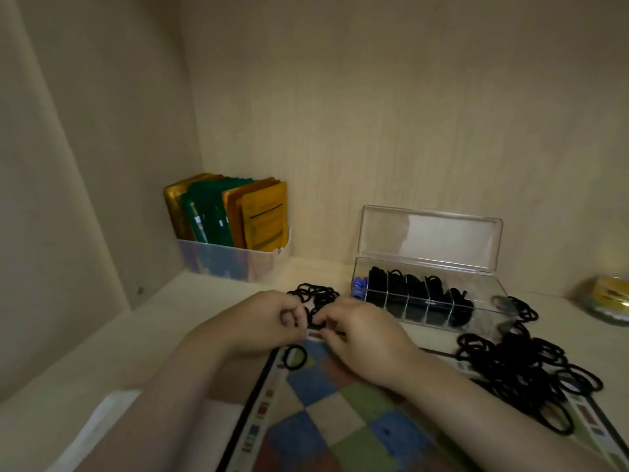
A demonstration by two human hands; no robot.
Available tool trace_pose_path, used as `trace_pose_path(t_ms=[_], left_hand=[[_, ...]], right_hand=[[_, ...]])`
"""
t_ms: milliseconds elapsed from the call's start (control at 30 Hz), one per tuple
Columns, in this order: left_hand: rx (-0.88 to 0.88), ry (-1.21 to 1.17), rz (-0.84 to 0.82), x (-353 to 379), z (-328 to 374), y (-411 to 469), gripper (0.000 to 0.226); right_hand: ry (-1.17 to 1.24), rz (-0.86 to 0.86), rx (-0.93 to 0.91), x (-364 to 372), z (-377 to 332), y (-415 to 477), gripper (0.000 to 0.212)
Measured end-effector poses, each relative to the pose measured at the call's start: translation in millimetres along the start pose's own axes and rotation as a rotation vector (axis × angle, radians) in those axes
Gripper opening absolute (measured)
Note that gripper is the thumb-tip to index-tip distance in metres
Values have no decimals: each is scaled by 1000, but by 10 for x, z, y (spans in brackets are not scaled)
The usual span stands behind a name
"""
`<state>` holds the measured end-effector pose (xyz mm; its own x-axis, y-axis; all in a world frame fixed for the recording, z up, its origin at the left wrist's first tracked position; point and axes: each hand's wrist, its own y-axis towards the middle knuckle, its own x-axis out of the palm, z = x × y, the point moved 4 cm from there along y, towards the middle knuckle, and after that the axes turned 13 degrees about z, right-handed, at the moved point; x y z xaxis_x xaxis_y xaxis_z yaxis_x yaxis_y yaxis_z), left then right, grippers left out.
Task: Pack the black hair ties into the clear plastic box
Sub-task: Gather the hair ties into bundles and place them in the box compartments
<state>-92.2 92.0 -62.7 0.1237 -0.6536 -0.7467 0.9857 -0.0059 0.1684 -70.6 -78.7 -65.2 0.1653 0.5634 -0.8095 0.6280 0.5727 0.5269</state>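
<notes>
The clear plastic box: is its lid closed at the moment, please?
No, the lid of the clear plastic box stands open behind its compartments.

Beyond the left hand (269,321), against the back wall, a pale translucent bin (231,264) holds upright gold, green and orange sachets (235,212). Under both hands lies a black-edged checkered board (326,413) of blue, green and tan squares. Well off past the right hand (364,338), a blurred gold jar (609,301) stands on the table (102,352).

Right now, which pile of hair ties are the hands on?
The small pile left of the clear box; left hand and right hand pinch ties at its near edge. The big pile lies apart.
</notes>
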Motion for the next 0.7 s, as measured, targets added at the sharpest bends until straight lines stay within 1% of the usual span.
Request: trace_pose_path(t_ms=[33, 100, 233, 367, 467, 533, 567, 633, 700], left_hand=[[-7, -19, -14, 14, -8, -1, 5], [-18, -36, -61, 33, -25, -10, 5], [5, -7, -154, 27, -42, -44, 7], [32, 45, -127, -36, -41, -45, 6], [1, 38, -3, -71, -73, -7, 6], [-51, 0, 160, -111, -101, 33, 8], [-80, -7, 260, -142, -105, 49, 8], [-130, -36, 444, -203, -96, 65, 7], [-173, -131, 555, -229, -94, 70, 9]], right_hand=[[-68, 5, -21, 35, 12, 32, 28], [-173, -50, -28, 107, 56, 92, 30], [-270, -148, -91, 249, 120, 224, 16], [-308, -203, -196, 241, 83, 360, 13], [-330, -171, -222, 246, 59, 347, 12], [-281, -146, -199, 252, 47, 296, 15], [-206, -120, -174, 223, 32, 274, 16], [-26, -32, -96, 123, 15, 260, 11], [170, 39, 49, 14, 9, 258, 9]])
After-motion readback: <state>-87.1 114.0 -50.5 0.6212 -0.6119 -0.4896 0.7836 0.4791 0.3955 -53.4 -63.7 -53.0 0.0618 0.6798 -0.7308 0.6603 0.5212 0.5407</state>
